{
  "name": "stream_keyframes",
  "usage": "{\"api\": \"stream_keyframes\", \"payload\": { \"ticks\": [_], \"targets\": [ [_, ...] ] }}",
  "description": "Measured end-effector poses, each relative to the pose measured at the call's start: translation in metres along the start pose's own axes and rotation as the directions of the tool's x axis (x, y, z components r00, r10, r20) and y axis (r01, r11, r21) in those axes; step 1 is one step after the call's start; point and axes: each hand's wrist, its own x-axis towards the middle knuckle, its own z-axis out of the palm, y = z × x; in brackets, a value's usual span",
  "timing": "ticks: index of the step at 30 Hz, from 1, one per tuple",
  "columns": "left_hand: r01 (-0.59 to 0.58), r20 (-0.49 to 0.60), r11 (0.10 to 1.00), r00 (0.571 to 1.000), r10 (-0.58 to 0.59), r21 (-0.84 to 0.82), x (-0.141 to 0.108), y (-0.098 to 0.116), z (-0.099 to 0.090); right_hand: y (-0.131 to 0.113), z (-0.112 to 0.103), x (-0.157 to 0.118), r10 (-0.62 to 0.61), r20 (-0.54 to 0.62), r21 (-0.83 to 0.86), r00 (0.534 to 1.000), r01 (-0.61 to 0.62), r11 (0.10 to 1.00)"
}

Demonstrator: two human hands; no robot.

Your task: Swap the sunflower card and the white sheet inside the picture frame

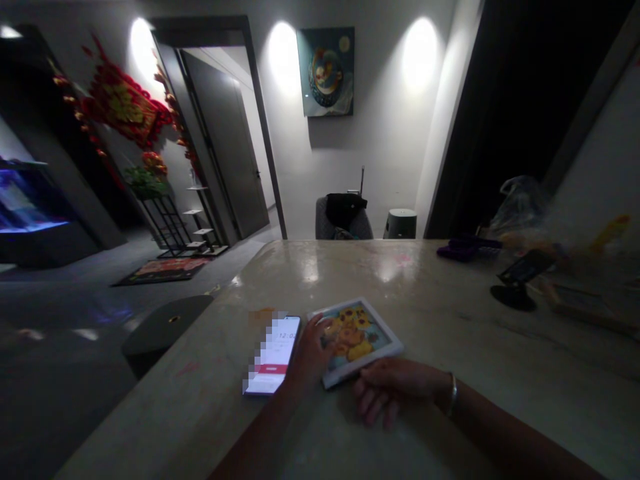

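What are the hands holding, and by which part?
A sunflower picture card: the left hand holds its left edge, the right hand its bottom edge.

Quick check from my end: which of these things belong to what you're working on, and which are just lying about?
In hand: sunflower picture card, under left hand and right hand; smartphone, beside the left hand.
Lying about: black round-based stand, purple item, plastic bag, at the far end of the stone counter.
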Motion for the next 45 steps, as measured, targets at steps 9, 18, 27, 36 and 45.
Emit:
{"api": "stream_keyframes", "payload": {
  "ticks": [9, 18, 27, 36, 45],
  "targets": [
    [0.008, 0.217, 0.990, 0.976, 0.023, -0.139, -0.005, -0.002, 0.004, -0.016, -0.039, 0.001, -0.496, -0.522, -0.466, 0.694, 0.255, 0.847],
    [0.062, 0.137, 0.820, 0.990, 0.021, -0.570, -0.004, 0.027, -0.012, -0.022, -0.053, -0.014, -0.517, -0.405, -0.405, 0.754, 0.359, 0.841],
    [0.367, 0.374, 0.588, 0.920, -0.116, -0.721, -0.002, 0.023, -0.007, -0.009, -0.049, -0.001, -0.469, -0.345, -0.243, 0.813, 0.405, 0.881],
    [0.306, 0.244, 0.729, 0.950, -0.194, -0.612, -0.001, 0.009, 0.001, -0.006, -0.062, 0.003, -0.476, -0.502, -0.378, 0.722, 0.312, 0.871],
    [0.143, -0.044, 0.989, 0.988, -0.145, -0.038, 0.000, -0.004, 0.004, 0.000, -0.076, 0.005, -0.708, -0.554, -0.805, 0.437, -0.068, 0.589]
  ]
}}
